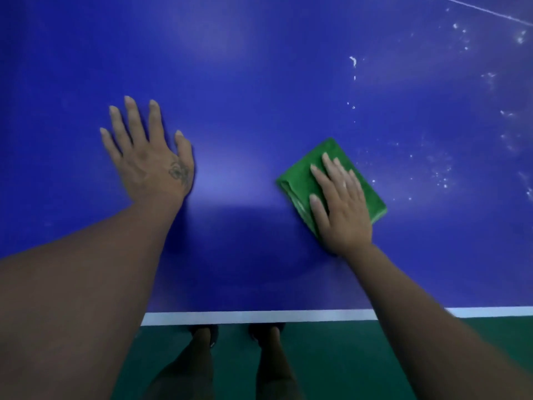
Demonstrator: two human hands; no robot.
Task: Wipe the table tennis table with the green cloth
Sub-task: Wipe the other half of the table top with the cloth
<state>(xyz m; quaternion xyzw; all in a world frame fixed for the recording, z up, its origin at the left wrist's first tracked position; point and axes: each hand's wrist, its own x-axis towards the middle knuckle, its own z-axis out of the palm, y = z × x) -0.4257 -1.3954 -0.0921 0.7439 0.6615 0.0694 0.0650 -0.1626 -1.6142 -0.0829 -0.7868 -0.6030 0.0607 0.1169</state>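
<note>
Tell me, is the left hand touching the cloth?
No, the left hand lies flat on the bare table, apart from the cloth under the right hand.

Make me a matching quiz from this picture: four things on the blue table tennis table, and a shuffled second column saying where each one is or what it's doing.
Column one:
1. left hand
2. right hand
3. white painted stripe
4. white specks

Column two:
A. along the near edge of the blue table tennis table
B. flat on bare tabletop, fingers spread
C. pressing on the folded green cloth
D. scattered to the right of the cloth

Pairs: 1-B, 2-C, 3-A, 4-D.
</note>
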